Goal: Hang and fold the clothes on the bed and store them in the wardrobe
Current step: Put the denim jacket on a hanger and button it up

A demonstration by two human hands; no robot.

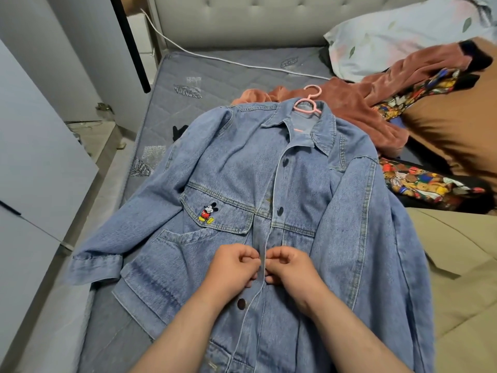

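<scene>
Left hand (233,266) and right hand (289,267) pinch front edges of the denim jacket (298,184), hem cut off below.

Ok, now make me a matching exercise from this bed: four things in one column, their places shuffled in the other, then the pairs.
Things
1. pink hanger
2. white cable
3. mouse patch
4. floral pillow

Places
A. on the pocket flap of the denim jacket
B. far right, by the headboard
C. inside the jacket's collar, hook sticking out
D. across the bare mattress

Pairs: 1-C, 2-D, 3-A, 4-B
</scene>
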